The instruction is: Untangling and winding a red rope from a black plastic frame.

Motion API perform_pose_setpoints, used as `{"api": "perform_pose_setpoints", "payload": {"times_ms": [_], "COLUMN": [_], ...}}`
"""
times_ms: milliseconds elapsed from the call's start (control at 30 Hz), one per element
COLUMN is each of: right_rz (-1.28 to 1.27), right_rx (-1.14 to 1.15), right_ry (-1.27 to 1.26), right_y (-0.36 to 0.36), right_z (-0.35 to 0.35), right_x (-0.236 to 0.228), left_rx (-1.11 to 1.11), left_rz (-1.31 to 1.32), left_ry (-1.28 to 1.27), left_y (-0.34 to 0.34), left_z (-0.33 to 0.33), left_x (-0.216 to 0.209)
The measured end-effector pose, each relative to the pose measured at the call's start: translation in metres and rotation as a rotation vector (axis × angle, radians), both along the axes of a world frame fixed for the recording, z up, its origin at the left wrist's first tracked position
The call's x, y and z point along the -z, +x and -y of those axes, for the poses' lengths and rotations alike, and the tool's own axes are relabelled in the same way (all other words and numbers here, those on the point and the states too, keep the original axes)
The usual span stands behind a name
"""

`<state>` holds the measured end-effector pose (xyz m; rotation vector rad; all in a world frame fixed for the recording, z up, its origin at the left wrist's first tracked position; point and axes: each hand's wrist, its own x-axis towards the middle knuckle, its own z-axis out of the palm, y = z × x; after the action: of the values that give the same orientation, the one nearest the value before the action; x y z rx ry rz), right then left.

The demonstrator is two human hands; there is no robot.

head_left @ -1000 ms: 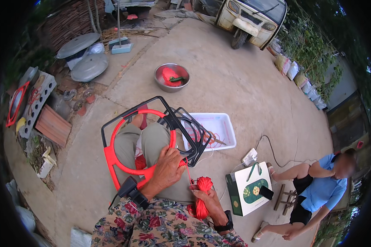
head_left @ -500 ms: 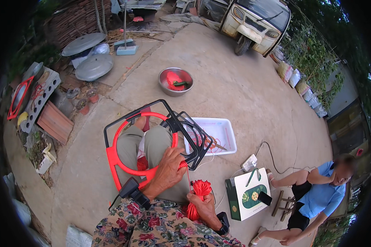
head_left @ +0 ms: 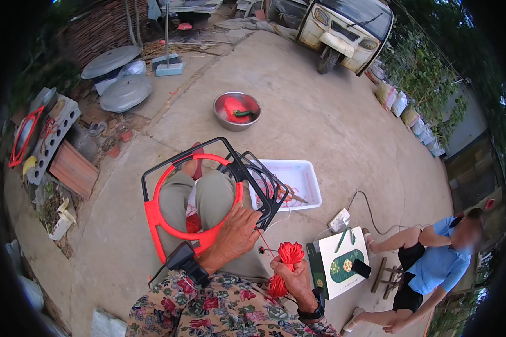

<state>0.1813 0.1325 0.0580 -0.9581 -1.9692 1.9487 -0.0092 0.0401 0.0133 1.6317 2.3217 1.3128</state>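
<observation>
A frame with a red ring (head_left: 156, 209) and black bars rests across my lap, its round opening over my knees. My left hand (head_left: 236, 233) is closed over the frame's near right side, its fingertips partly hidden. From there a thin red strand (head_left: 266, 241) stretches to a bundle of red cord (head_left: 290, 253). That bundle is gripped in my right hand (head_left: 299, 283), to the right of the frame and above my lap.
Beyond the frame stands a white tray (head_left: 312, 189) with red cord and scissors (head_left: 296, 197). A metal bowl (head_left: 236, 124) is farther off. To the right are a power strip (head_left: 339, 219), a gift bag (head_left: 326, 245) with a phone (head_left: 361, 268), and a seated person (head_left: 438, 255).
My right hand has moved right with the cord bundle, and a longer strand now shows between my hands. My left hand has shifted slightly right along the frame.
</observation>
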Motion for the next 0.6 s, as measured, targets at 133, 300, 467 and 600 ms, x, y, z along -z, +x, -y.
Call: {"api": "perform_pose_setpoints", "payload": {"times_ms": [133,300,467,600], "right_rz": [0.054,0.017,0.027,0.026], "right_rx": [0.0,0.008,0.009,-0.002], "right_ry": [0.008,-0.006,0.01,-0.039], "right_y": [-0.002,0.0,0.0,0.002], "right_z": [0.002,0.003,0.003,0.003], "right_x": [-0.005,-0.003,-0.002,0.003], "left_rx": [-0.023,-0.017,-0.002,-0.005], "left_rz": [0.152,0.179,0.258,0.22], "left_ry": [0.161,0.184,0.2,0.205], "left_y": [0.006,0.002,0.0,0.001], "left_z": [-0.004,-0.005,-0.004,-0.003], "left_x": [0.003,0.012,0.012,0.01]}}
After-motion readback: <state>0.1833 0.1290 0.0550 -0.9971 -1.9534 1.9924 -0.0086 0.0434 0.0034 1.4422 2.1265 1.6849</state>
